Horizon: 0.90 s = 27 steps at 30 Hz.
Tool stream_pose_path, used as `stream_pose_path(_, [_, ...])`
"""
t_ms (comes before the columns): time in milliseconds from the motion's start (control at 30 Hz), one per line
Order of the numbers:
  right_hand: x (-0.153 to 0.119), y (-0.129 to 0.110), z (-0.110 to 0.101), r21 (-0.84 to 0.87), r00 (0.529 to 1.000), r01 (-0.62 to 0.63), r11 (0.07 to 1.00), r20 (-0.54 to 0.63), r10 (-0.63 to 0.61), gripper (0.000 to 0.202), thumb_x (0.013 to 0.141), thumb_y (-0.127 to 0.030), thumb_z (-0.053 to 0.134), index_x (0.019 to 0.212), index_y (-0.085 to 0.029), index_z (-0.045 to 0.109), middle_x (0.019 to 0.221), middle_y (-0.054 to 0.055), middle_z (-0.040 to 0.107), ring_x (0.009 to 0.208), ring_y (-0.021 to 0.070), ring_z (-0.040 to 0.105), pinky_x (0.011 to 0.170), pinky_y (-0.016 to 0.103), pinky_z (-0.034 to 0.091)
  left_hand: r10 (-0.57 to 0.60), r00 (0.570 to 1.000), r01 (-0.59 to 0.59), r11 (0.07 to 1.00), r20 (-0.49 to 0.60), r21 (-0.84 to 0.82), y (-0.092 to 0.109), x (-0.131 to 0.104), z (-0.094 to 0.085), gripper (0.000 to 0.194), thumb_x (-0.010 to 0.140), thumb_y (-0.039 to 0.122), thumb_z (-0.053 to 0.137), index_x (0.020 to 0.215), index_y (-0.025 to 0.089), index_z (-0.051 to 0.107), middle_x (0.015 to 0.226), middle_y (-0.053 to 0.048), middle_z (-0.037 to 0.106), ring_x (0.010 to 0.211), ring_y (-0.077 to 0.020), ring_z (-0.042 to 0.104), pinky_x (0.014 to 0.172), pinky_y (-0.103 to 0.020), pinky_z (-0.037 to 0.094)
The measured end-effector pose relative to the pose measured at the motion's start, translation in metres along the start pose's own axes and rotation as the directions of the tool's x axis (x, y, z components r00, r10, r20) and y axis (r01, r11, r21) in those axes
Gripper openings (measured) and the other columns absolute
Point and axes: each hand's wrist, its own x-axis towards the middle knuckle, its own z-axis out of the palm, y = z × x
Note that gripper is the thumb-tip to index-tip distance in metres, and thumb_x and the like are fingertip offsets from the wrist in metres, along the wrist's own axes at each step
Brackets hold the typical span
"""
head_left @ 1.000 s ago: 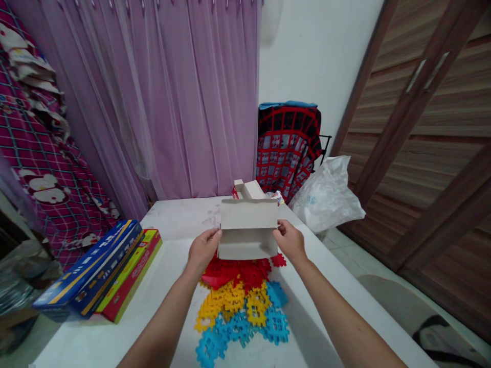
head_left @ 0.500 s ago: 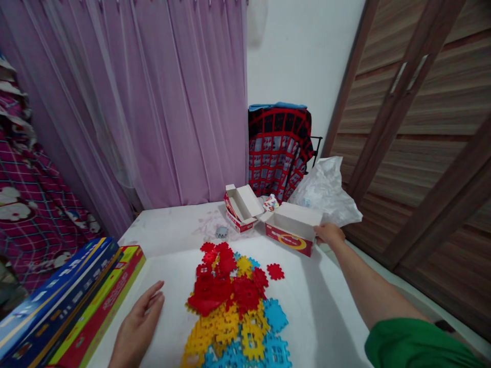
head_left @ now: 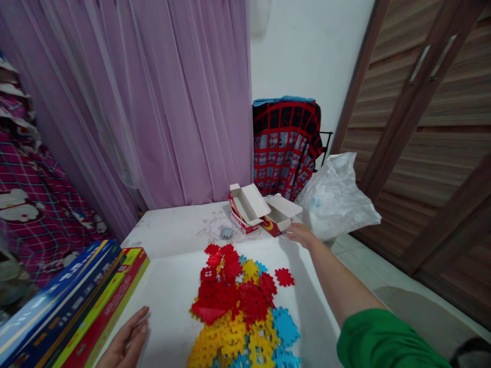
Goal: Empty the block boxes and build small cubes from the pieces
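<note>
My right hand point(head_left: 301, 235) reaches out at the far right of the white table, its fingers stretched toward the near right corner of an open red-and-white carton point(head_left: 274, 225). The fingertips are at the carton or just beside it, not wrapped round it. A second open carton point(head_left: 245, 225) stands directly to its left, with its flap raised. My left hand point(head_left: 126, 340) is low at the left, fingers loosely extended and holding nothing. Between the hands lies a pile of notched plastic tiles, with red tiles point(head_left: 218, 291) on top, yellow tiles point(head_left: 226, 332) below and blue tiles point(head_left: 286, 327) at the right.
Several boxed games point(head_left: 76, 301) lie along the left table edge. One loose red tile point(head_left: 284, 277) sits right of the pile, and a small grey toothed piece point(head_left: 226, 233) lies behind it. A white plastic bag point(head_left: 337, 199) is beyond the cartons, before the wooden wardrobe point(head_left: 425, 117).
The right-hand carton has moved back and left, against the other carton, and my right hand's grip on it has loosened. My left hand has sunk lower and left. The view has shifted slightly.
</note>
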Motion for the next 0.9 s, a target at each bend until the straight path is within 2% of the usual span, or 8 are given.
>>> stream_pose_path(33, [-0.007,0.000,0.000,0.009,1.000,-0.025,1.000,0.014,0.025,0.015,0.070,-0.026,0.067,0.082,-0.017,0.062,0.068,0.004,0.067,0.067,0.0193,0.067,0.061,0.034,0.057,0.019,0.999,-0.019,1.000,0.027,0.007,0.008,-0.005,-0.001,0.065,0.060,0.070,0.065,0.107,0.027,0.069,0.116,-0.006,0.073,0.105,-0.0293,0.069,0.088,-0.038,0.058])
stream_pose_path(133, [-0.023,0.002,-0.008,0.006,0.997,-0.065,0.998,0.047,0.065,0.022,0.069,-0.029,0.066,0.088,-0.018,0.063,0.072,0.007,0.068,0.070,0.0227,0.068,0.061,0.037,0.056,0.162,0.986,-0.157,0.983,-0.042,0.099,0.034,-0.019,-0.011,0.055,0.065,0.065,0.062,0.103,0.025,0.071,0.103,-0.007,0.076,0.092,-0.0271,0.072,0.079,-0.036,0.060])
stream_pose_path(267, [-0.031,0.008,-0.009,0.015,0.998,-0.012,1.000,0.055,0.011,0.031,0.064,-0.032,0.064,0.091,-0.018,0.067,0.092,0.017,0.072,0.081,0.0276,0.069,0.062,0.037,0.057,0.477,0.866,-0.390,0.831,-0.148,0.396,0.070,-0.028,-0.044,0.037,0.080,0.054,0.052,0.095,0.026,0.072,0.096,-0.007,0.075,0.092,-0.0245,0.069,0.088,-0.036,0.054])
stream_pose_path(367, [-0.048,0.004,0.003,-0.032,0.976,0.047,0.998,0.214,-0.039,0.031,0.060,-0.035,0.065,0.085,-0.018,0.071,0.098,0.017,0.072,0.086,0.0299,0.070,0.062,0.037,0.057,0.566,0.808,-0.384,0.717,-0.163,0.581,0.088,-0.025,-0.074,0.036,0.087,0.050,0.046,0.094,0.026,0.072,0.096,-0.007,0.074,0.093,-0.0243,0.067,0.086,-0.036,0.051])
stream_pose_path(500, [-0.089,-0.011,0.026,-0.042,0.927,0.132,0.990,0.360,-0.108,0.033,0.059,-0.038,0.064,0.085,-0.019,0.074,0.096,0.013,0.074,0.085,0.0273,0.070,0.062,0.034,0.057,0.526,0.831,-0.198,0.582,-0.180,0.788,0.095,-0.018,-0.103,0.035,0.087,0.042,0.047,0.108,0.023,0.068,0.110,-0.009,0.071,0.101,-0.0280,0.062,0.089,-0.041,0.046])
stream_pose_path(633, [-0.127,-0.019,0.045,-0.045,0.882,0.234,0.971,0.430,-0.193,0.035,0.061,-0.042,0.061,0.087,-0.022,0.075,0.097,0.010,0.075,0.086,0.0255,0.070,0.064,0.033,0.057,0.425,0.861,0.029,0.507,-0.279,0.862,0.083,-0.016,-0.120,0.055,0.085,0.044,0.050,0.133,0.016,0.051,0.135,-0.016,0.057,0.117,-0.0326,0.054,0.094,-0.046,0.041])
stream_pose_path(800, [-0.158,-0.020,0.052,-0.061,0.807,0.401,0.914,0.496,-0.321,0.038,0.061,-0.050,0.061,0.085,-0.025,0.076,0.097,0.008,0.076,0.088,0.0272,0.071,0.075,0.035,0.058,0.262,0.900,0.146,0.574,-0.350,0.805,0.068,-0.014,-0.129,0.068,0.083,0.048,0.052,0.140,0.014,0.041,0.130,-0.020,0.058,0.115,-0.0345,0.055,0.094,-0.050,0.040])
stream_pose_path(900, [-0.173,-0.022,0.051,-0.052,0.790,0.444,0.895,0.494,-0.363,0.040,0.061,-0.053,0.060,0.084,-0.025,0.077,0.093,0.007,0.077,0.087,0.0274,0.071,0.082,0.036,0.056,0.264,0.883,0.125,0.663,-0.387,0.738,0.070,-0.016,-0.127,0.063,0.085,0.043,0.052,0.139,0.014,0.041,0.123,-0.017,0.061,0.112,-0.0316,0.057,0.095,-0.047,0.040])
